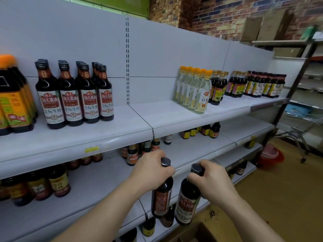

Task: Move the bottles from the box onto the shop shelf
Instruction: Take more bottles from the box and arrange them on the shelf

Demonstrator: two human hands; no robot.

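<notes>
Shop shelf [166, 114], grey, brick wall [227, 18], tan floor [288, 189]

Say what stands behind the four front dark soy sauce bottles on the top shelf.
More matching dark bottles, only caps showing, then the grey back panel. Their bodies are covered.

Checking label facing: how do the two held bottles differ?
The left bottle shows a reddish-brown label; the right bottle a white-and-red one. The left bottle's cap stands fully exposed; the right bottle's is partly covered. Both are dark, neck-held in the left hand and right hand.
</notes>
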